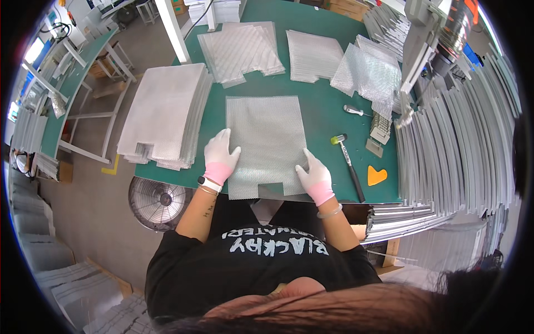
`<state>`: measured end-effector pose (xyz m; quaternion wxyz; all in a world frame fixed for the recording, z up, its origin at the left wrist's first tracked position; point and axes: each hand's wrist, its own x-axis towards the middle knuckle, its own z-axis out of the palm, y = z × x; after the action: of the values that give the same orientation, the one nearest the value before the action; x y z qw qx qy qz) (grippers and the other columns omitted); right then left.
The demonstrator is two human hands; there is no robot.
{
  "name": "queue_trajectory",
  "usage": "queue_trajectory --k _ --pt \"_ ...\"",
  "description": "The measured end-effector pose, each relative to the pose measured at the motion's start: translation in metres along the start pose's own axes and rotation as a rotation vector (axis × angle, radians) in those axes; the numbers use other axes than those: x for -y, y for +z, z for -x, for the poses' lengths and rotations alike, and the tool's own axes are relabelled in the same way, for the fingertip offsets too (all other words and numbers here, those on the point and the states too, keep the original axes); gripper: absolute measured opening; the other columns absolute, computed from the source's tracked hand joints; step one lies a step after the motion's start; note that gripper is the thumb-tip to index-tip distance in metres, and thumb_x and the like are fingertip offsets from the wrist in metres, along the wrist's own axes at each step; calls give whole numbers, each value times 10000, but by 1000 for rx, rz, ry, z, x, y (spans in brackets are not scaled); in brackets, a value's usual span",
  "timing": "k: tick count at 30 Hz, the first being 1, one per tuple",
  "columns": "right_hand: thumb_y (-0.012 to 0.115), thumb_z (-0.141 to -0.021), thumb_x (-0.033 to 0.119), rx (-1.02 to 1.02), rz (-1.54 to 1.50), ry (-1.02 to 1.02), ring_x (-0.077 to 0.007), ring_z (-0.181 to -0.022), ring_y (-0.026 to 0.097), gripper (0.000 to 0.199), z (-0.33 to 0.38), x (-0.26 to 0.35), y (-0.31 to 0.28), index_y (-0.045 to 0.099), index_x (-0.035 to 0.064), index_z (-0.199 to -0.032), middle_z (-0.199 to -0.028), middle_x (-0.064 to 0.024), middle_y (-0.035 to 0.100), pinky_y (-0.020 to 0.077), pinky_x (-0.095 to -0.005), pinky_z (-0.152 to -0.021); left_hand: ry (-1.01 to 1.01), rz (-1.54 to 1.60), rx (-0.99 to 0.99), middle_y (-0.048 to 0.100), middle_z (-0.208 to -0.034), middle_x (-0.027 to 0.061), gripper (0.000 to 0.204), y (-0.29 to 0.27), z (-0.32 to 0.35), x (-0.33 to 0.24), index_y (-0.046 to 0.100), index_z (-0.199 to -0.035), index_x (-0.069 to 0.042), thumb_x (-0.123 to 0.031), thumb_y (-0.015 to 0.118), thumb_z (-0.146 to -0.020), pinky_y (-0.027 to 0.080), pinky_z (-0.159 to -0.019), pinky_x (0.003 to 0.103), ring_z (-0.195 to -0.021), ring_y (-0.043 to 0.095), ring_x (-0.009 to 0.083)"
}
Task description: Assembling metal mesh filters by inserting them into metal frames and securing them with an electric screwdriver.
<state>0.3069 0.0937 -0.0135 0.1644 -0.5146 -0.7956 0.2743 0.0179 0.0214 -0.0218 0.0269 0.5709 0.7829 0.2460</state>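
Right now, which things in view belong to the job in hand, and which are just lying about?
Belong to the job:
- mesh sheet, with left hand and right hand at its sides
- probably the similar notched stack at left

Apparently just lying about:
- mallet
- screwdriver
- flat orange piece
- fan

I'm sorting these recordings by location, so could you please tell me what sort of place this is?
It looks like a factory workshop: stacks of mesh sheets stand on a green workbench, where a hammer and a screwdriver also lie.
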Motion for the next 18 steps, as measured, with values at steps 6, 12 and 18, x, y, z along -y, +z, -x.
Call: queue_trajectory --k 6,12,18 --pt "701 -831 216 -138 24 -124 -254 -772 633 582 3 -11 11 525 26 -1352 -839 -108 651 516 -365 -748 -13 -15 6 565 -1326 171 628 1 2 0 507 -1332 -3 -284 712 -809 442 -1008 442 -1181 552 355" --pt "694 -838 246 -104 33 -90 -284 -827 643 588 1 -7 7 523 16 -1351 -912 -126 662 520 -382 -778 -23 -7 25 546 -1346 167 625 -1 0 1 519 -1336 -34 -281 722 -799 455 -990 449 -1181 547 361" --pt "595 -892 402 177 405 15 -347 -989 641 524 -22 35 -40 564 97 -1317 -1038 -180 643 519 -437 -866 100 -223 105 422 -1467 182 604 -8 -6 3 511 -1386 -122 -327 652 -835 294 -1120 540 -1334 393 409"
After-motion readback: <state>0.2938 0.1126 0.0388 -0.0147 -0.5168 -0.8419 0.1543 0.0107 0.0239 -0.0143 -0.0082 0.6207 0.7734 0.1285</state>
